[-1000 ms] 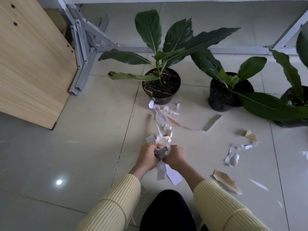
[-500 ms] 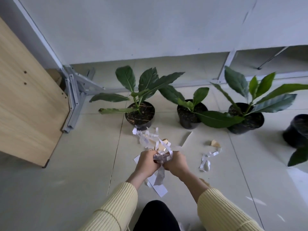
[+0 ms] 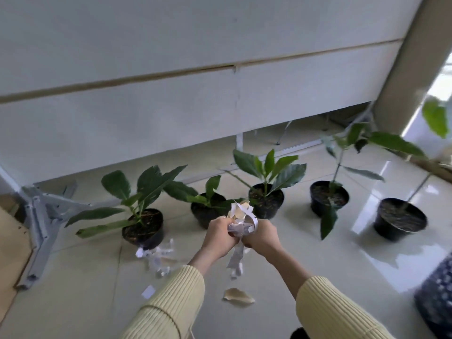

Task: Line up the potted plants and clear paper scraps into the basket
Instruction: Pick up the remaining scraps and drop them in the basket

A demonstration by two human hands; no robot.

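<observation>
Both hands hold one bunch of white paper scraps point(image 3: 241, 220) above the floor. My left hand point(image 3: 218, 237) grips its left side and my right hand point(image 3: 263, 237) grips its right side; a strip hangs down between them. Behind the hands, several potted plants in black pots stand in a rough row along the wall: the leftmost pot point(image 3: 143, 228), the rightmost pot point(image 3: 400, 220). More white scraps point(image 3: 157, 254) lie on the tiles by the leftmost pot. A tan torn piece point(image 3: 238, 296) and a small white square point(image 3: 148, 291) lie nearer me.
A dark patterned basket point(image 3: 437, 297) shows at the right edge. A grey metal frame leg point(image 3: 40, 231) and a wooden panel point(image 3: 9, 255) stand at the left. A white wall panel runs behind the plants.
Both hands have lifted the paper bunch off the floor. The view has swung up and right, bringing more pots and the basket into sight.
</observation>
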